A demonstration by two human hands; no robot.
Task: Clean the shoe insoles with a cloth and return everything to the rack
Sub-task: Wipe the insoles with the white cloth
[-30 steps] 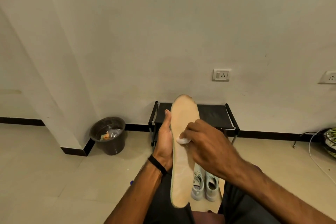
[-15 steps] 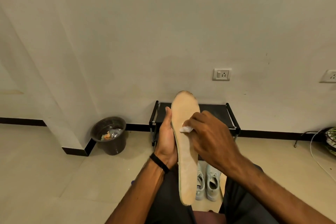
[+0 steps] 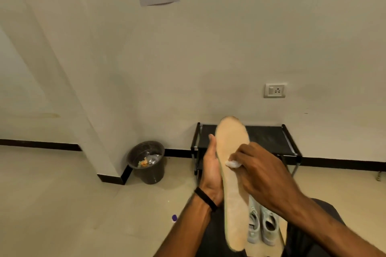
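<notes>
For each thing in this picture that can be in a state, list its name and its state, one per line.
insole: held upright, being wiped
cloth: wadded, pressed on the insole
left hand: holds the insole's edge
right hand: pinches the cloth
shoes: on the floor, side by side
rack: top shelf bare
bin: open, holds rubbish

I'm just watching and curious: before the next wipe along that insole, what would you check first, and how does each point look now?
1. Insole held by the left hand: ok.
2. Cloth pinched in the right hand: ok.
3. Cloth touching the insole: ok.
4. Insole clean: cannot tell.
5. Shoe rack top shelf free for the return: ok.
6. Sneakers on the floor, not on the rack: not ok.
</notes>
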